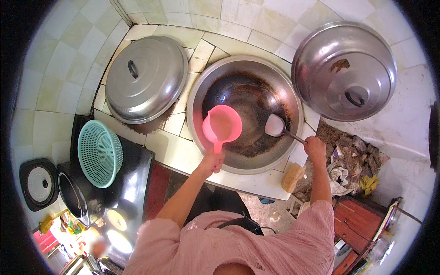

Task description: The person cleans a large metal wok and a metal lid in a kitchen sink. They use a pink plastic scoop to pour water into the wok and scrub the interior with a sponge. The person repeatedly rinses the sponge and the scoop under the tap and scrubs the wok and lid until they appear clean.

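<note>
A large metal wok [249, 147] is set into the white-tiled stove top, its inner wall darkened brown and black. My left hand [211, 163] grips the handle of a pink plastic ladle [237, 127], which is over the wok's left part with some cloudy liquid inside. My right hand [314, 147] is closed around the handle of a metal wok spatula [275, 125]; the blade is inside the wok at the right. Near my right forearm, a tan sponge [293, 178] rests at the tiled counter's corner.
Two domed metal lids flank the wok, one at left [147, 79] and one at right [343, 75]. A turquoise plastic colander [99, 153] stands on the black surface at left, near a dark pot [73, 194]. Debris and crumpled plastic [340, 175] lie right of the counter.
</note>
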### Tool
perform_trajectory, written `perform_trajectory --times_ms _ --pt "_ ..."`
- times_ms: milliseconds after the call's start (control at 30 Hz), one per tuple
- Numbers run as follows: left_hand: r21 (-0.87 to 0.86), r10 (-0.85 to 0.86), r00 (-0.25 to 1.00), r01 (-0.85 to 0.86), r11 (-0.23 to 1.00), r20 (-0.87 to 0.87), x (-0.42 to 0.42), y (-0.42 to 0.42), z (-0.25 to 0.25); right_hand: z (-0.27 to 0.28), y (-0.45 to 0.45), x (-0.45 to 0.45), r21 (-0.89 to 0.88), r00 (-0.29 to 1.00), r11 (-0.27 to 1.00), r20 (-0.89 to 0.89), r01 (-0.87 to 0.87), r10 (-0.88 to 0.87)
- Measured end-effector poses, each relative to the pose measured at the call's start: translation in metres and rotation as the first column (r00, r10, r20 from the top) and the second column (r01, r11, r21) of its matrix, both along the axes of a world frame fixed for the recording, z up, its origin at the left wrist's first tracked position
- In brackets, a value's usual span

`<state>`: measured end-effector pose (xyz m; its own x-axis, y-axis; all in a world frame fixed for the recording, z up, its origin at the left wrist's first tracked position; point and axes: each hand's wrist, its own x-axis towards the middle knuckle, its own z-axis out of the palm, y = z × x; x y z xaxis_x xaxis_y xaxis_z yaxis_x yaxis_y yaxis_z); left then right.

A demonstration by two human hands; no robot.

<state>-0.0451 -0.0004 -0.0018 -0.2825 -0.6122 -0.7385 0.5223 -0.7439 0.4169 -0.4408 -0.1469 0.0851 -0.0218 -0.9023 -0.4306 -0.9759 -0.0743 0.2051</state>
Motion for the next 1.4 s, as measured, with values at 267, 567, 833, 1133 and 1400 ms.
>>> perform_trajectory --times_ms 267,567,833,1133,1400 --pt "0.058 0.008 1.0 -0.008 0.998 0.003 -0.005 0.008 0.024 -0.157 -0.002 0.023 0.482 0.539 0.824 0.627 0.297 -0.562" --pt "0.006 0.052 0.998 -0.051 0.999 -0.026 -0.008 0.008 0.018 -0.174 -0.006 0.152 0.47 0.184 0.821 0.82 0.324 -0.542" --pt "0.025 0.099 0.994 -0.098 0.995 -0.036 -0.009 -0.018 -0.002 -0.034 0.026 0.142 -0.219 0.787 0.961 0.617 0.17 0.001" --pt "0.02 0.057 0.995 -0.055 0.998 -0.088 -0.006 -0.018 -0.007 0.003 0.028 0.041 -0.135 0.951 0.97 0.261 0.204 -0.164" --pt "0.033 0.031 0.999 -0.03 0.999 -0.031 -0.007 -0.003 0.004 -0.037 -0.005 0.001 0.031 0.983 0.988 0.094 0.153 -0.156"
